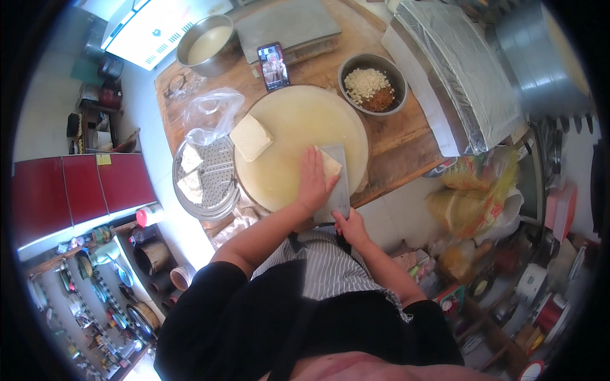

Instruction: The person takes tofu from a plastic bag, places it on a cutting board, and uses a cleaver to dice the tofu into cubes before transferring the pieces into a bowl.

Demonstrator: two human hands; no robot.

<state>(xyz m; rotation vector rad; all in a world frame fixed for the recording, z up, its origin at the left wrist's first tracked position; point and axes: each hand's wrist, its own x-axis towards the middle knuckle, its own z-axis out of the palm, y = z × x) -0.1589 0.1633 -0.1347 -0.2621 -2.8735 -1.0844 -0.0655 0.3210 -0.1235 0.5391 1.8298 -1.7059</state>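
On the round chopping board (281, 181), my left hand (317, 183) lies along the left side of a pale, tofu-like piece (330, 163), its thumb at the near edge. A wide cleaver blade (339, 190) lies nearly flat under and beside that piece. My right hand (351, 226) is closed around the cleaver's handle near the table edge. Another pale tofu-like block (251, 137) sits at the board's left side. Left of the board, two pale pieces (191, 185) rest on a perforated metal steamer tray (217, 166). My left fingers partly hide the held piece.
A metal bowl (401, 97) holds white cubes and brown shreds. A phone (273, 66) stands behind the board. Farther back are a pot of pale liquid (209, 45) and a grey slab (288, 28). A clear plastic bag (214, 112) touches the steamer area; a foil-covered box (457, 71) stands right.
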